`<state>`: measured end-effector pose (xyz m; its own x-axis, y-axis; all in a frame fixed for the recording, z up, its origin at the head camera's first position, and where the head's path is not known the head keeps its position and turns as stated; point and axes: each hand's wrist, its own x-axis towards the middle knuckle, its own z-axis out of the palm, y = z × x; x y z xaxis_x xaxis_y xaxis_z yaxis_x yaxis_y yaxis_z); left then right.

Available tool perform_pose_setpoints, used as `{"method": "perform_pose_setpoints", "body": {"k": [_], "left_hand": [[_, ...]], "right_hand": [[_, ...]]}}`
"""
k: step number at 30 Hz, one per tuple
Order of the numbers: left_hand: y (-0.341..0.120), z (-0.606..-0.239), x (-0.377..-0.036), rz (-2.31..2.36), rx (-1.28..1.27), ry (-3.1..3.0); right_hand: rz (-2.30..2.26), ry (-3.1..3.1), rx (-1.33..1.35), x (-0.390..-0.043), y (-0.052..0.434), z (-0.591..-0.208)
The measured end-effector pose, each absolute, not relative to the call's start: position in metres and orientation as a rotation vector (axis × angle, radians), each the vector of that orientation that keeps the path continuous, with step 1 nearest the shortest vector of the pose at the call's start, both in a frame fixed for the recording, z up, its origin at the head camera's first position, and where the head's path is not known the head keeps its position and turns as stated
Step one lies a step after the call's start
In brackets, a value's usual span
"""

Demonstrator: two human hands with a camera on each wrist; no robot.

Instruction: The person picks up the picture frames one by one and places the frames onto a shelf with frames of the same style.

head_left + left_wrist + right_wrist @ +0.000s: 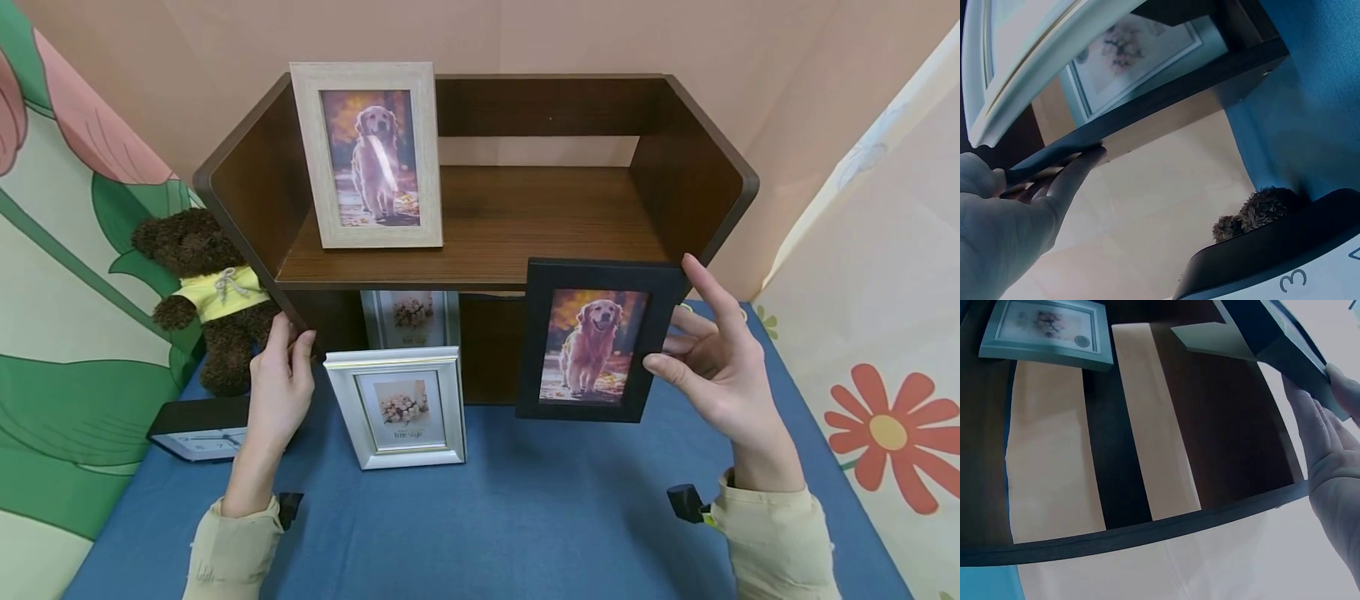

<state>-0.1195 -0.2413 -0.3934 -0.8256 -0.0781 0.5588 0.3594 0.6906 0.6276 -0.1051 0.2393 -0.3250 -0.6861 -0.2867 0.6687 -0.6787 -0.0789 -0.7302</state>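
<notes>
Head view, L to R: teddy bear and clock at far left, then left hand, fingers straight, resting on the wooden shelf's lower left edge, holding nothing. Silver frame stands on the blue bench just beside it. Black frame, upright, long axis vertical, dog photo, sits off the bench, pinched at its right edge by the right hand, thumb in front, index up.
</notes>
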Motion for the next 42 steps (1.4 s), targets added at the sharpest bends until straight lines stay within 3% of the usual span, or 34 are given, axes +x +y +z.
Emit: {"method": "perform_pose_setpoints", "body": {"k": [42], "left_hand": [[-0.242, -0.393, -0.119, -1.077, -0.232, -2.345]], "right_hand": [[1.891, -1.63, 0.98, -0.121, 0.218, -0.293]]}}
